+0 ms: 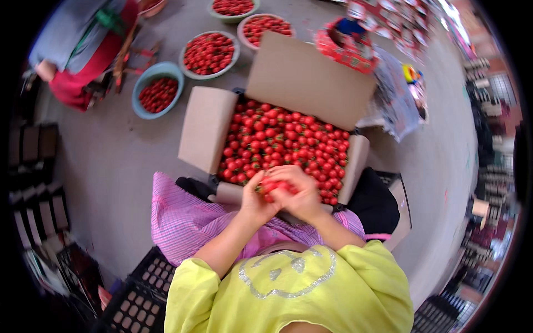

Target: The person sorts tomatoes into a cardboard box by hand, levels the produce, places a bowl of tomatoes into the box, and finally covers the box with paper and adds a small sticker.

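Observation:
Just above the near edge of a lined crate point(208, 130), my two hands meet over a heap of red cherry tomatoes point(288, 136) with green stems. My left hand point(256, 202) is cupped around several cherry tomatoes point(270, 188). From the other side my right hand point(302, 191) curls its fingers over the same tomatoes; some of its fingertips are blurred. The crate has its cardboard flaps folded outward, and the tomatoes fill most of it. A pink checked cloth point(183, 225) covers my lap beside the crate.
Beyond the crate stand a blue basin point(137, 100) and pale bowls point(184, 61) of cherry tomatoes. A person point(83, 44) is at the far left. Red bags point(347, 53) and plastic wrapping point(391, 94) lie at the far right. Black crates point(136, 299) stand at the near left.

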### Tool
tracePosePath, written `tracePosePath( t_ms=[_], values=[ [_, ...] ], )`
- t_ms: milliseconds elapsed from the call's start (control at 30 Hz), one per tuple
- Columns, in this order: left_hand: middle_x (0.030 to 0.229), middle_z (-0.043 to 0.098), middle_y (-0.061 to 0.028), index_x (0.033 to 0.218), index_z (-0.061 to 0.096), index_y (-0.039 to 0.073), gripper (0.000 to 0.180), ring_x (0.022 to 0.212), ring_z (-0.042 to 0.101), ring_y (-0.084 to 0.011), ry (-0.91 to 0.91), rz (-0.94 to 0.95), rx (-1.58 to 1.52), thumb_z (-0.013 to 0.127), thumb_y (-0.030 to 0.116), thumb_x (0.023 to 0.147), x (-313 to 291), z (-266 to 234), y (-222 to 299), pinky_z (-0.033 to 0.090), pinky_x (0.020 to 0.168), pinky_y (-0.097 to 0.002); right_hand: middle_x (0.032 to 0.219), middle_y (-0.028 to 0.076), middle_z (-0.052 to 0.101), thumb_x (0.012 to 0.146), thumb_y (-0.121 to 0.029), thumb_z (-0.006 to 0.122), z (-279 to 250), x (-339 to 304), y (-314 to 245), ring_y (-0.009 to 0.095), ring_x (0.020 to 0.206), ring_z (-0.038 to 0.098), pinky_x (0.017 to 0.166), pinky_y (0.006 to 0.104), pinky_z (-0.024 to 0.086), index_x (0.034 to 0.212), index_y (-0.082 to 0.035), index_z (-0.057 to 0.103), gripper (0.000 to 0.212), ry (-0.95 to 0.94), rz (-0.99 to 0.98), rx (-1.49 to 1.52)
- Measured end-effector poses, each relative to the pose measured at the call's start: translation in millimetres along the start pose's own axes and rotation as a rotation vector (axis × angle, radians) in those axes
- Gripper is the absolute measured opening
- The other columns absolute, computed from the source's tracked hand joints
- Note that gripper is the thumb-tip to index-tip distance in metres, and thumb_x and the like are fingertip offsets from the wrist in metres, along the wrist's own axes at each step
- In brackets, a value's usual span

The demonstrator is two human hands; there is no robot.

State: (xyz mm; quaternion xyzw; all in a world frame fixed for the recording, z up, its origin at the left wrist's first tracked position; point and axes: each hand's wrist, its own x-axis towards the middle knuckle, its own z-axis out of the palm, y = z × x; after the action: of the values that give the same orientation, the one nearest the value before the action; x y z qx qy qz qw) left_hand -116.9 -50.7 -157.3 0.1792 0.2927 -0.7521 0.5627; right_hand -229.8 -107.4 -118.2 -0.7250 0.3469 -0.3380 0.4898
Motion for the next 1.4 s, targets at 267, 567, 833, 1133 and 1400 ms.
tracePosePath(
  t_ms=[267,567,833,1133,1400],
  values=[
    [0.111,0.058,-0.0068,0.110,0.057,0.006,0.039,0.106,0.053,-0.0216,-0.128,0.038,0.127,0.048,0.035,0.086,-3.6,-9.6,-1.6,0.042,0.094,-0.0343,0.110,0.007,0.056,0.068,-0.018,0.068,17.4,-31.2,-5.4,0.028,0.105,0.050,0.091,0.0455,0.041,0.089,-0.009,0.062,0.023,0.052,-0.408,-0.498],
    [0.121,0.054,-0.0021,0.125,0.049,0.012,0.043,0.112,0.049,-0.0157,-0.143,0.106,0.243,0.039,0.037,0.091,-6.7,-46.9,-13.2,0.041,0.094,-0.0292,0.113,0.007,0.053,0.074,-0.024,0.062,22.2,-56.4,11.3,0.023,0.111,0.048,0.100,0.0450,0.032,0.103,-0.006,0.057,0.034,0.025,-0.434,-0.513],
    [0.117,0.055,-0.0099,0.118,0.053,0.007,0.046,0.098,0.055,-0.0239,0.037,0.121,0.044,0.049,0.038,0.084,-10.4,-39.0,-31.5,0.044,0.086,-0.0397,0.109,0.010,0.055,0.076,-0.013,0.059,-9.5,-68.5,9.9,0.026,0.107,0.050,0.094,0.0405,0.036,0.105,-0.005,0.057,0.029,0.090,-0.075,-0.209],
    [0.123,0.049,-0.0112,0.117,0.055,0.017,0.044,0.093,0.053,-0.0248,-0.084,0.026,-0.052,0.055,0.038,0.078,-10.2,-38.5,-18.7,0.046,0.080,-0.0396,0.112,0.008,0.051,0.069,-0.008,0.066,-77.5,-87.7,90.4,0.030,0.101,0.049,0.086,0.0424,0.039,0.099,-0.009,0.059,0.031,-0.033,0.106,-0.954],
    [0.123,0.050,-0.0111,0.119,0.053,0.014,0.048,0.095,0.053,-0.0252,-0.129,0.090,-0.087,0.057,0.037,0.077,-25.7,-39.1,-0.7,0.046,0.081,-0.0397,0.100,0.013,0.050,0.071,-0.007,0.061,-71.0,-65.0,82.0,0.028,0.083,0.056,0.069,0.0381,0.047,0.095,-0.007,0.059,0.024,-0.025,0.227,-0.553]
  ],
)
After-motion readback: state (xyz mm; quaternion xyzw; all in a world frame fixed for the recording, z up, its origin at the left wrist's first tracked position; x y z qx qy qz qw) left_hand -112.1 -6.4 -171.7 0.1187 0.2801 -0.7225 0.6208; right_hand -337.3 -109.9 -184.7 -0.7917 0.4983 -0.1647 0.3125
